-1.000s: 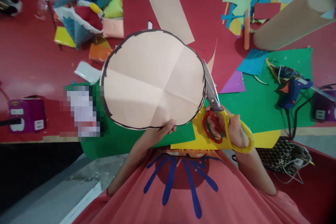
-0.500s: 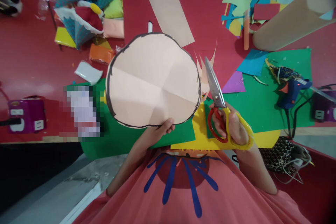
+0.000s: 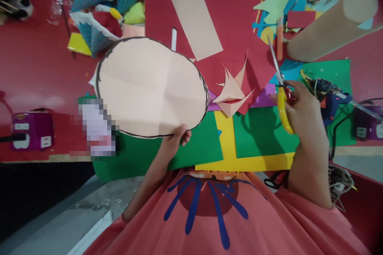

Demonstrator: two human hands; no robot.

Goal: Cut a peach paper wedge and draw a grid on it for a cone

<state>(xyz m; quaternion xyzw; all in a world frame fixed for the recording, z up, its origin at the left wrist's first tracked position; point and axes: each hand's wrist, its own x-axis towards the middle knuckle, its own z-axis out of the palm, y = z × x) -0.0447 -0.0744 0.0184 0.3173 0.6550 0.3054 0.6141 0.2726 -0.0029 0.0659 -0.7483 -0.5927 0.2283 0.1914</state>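
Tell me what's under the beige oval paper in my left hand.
Under the beige oval paper, a green sheet shows past its lower edge and a white marker pokes out at the top. What its middle covers can't be seen.

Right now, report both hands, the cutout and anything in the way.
Left hand gripping black-outlined beige paper cutout by near edge. Right hand holding scissors, apart from cutout. Pointed beige paper scraps between them.

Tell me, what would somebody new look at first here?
Probably the big peach paper shape with the black outline, held at its lower edge by the left hand. Next might come the scissors with yellow and red handles in the right hand. Spiky paper scraps lie between them.
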